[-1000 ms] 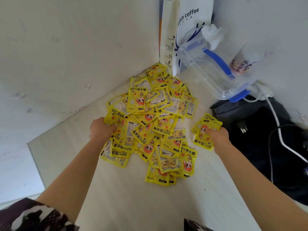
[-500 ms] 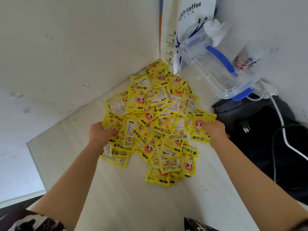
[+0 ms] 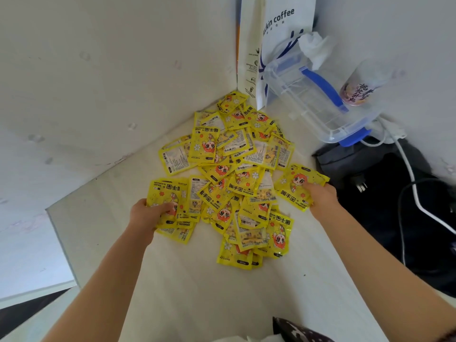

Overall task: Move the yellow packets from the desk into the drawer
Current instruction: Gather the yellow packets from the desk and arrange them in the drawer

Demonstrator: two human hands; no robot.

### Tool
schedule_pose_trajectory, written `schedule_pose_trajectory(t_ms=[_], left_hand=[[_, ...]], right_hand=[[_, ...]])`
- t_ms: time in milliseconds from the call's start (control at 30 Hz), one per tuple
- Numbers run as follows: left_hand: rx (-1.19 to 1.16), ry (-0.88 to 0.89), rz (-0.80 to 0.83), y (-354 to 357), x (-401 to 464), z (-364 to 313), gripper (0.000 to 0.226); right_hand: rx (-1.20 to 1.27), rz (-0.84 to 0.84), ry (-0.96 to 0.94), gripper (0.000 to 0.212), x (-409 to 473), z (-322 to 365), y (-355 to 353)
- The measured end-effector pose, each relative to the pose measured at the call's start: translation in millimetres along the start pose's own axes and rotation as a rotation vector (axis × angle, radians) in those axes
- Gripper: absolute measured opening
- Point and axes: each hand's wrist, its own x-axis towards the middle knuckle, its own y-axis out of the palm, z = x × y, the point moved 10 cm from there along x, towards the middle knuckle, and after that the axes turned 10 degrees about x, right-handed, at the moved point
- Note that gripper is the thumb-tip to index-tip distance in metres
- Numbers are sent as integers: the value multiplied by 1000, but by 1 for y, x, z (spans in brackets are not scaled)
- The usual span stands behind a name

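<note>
On the pale wood-grain desk (image 3: 197, 292), against the corner of the walls:
Pile: heap of flat yellow foil packets (image 3: 237, 183) printed with a red-haired cartoon figure and "HAND WARMER", overlapping one another, some face up, some showing the printed back; spread from the wall corner out toward the near edge.
Left hand (image 3: 145, 214): at the pile's left edge, grip clenched on a yellow packet (image 3: 164, 193), thumb on its printed face, fingers under it; more packets lying beneath.
Right hand (image 3: 320, 197): at the pile's right edge, fingers curled on a yellow packet with the cartoon face up (image 3: 296, 186), that packet set slightly apart from the main heap; grip grasping its right end.
Drawer: not visible.
Behind the pile: tall white paper bag (image 3: 278, 28) lettered "coffee", standing in the corner, its base touching the farthest packets.
Right of the pile, far side: clear plastic box with blue handle and blue clips (image 3: 318, 104), tilted against the bag and wall; crumpled white tissue (image 3: 312, 49) at its upper end.
Beyond the box: plastic cup with purple and pink print (image 3: 357, 90), leaning at the right wall.
Right of the pile, near side: black fabric bag (image 3: 382, 206) lying on the desk; white cable (image 3: 410, 178) running across it.
Bottom edge: dark patterned fabric with pale spots (image 3: 296, 332).
</note>
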Motion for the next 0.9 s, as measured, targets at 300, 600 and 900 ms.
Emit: schedule_pose_trajectory(t_ms=[300,600,900], left_hand=[[-179,0,44,-7,-31,36,37],[-119,54,147,33,-48,23,31],[99,99,-14,60,-30,-13,25]], right_hand=[[114,90,154,31,-40,-39,-40],[211,225,193,22,-73,-53,-30],[16,384,220,23,-88,-62,33]])
